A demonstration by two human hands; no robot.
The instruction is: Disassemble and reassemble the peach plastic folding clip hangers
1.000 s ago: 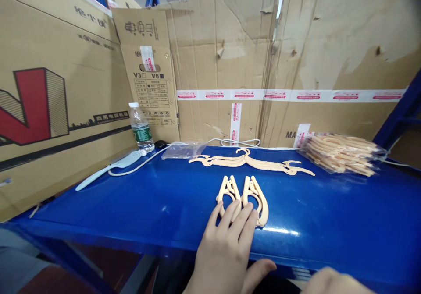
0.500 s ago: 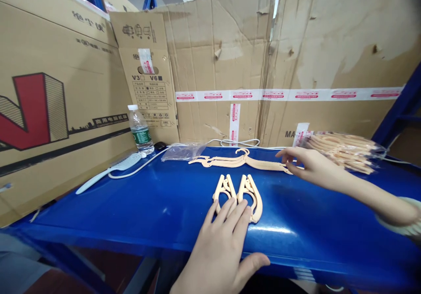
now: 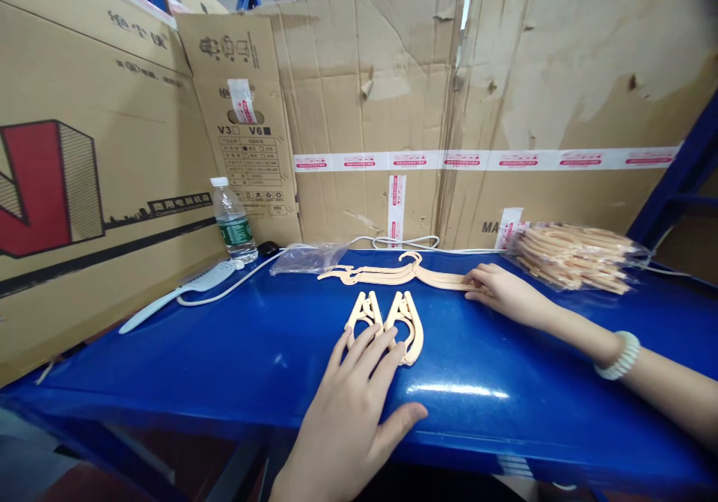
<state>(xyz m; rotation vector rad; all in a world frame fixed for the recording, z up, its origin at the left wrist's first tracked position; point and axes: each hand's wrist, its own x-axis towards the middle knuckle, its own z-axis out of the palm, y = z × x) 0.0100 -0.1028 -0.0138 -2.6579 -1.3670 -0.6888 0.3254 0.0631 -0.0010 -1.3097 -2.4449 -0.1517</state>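
My left hand (image 3: 351,405) lies palm down with its fingers spread. Its fingertips rest on the lower part of two peach plastic clips (image 3: 413,330), which lie side by side with their jaws pointing away from me. Farther back, peach plastic clothes hangers (image 3: 387,274) lie stacked flat, hook toward the cardboard. At their right end my right hand (image 3: 499,290) has its fingers curled around the tip of the arm, hiding it. A pale beaded bracelet (image 3: 618,356) circles the right wrist.
A clear bag of peach hangers (image 3: 577,255) sits at the back right of the blue table (image 3: 224,367). On the left are a water bottle (image 3: 234,221), a pale hairbrush (image 3: 207,279), a white cable and a flat plastic wrapper (image 3: 308,258). Cardboard (image 3: 364,98) stands behind.
My right hand has moved left and closed on the hangers' right end. The left hand and the two clips have slid slightly left. The bracelet now shows.
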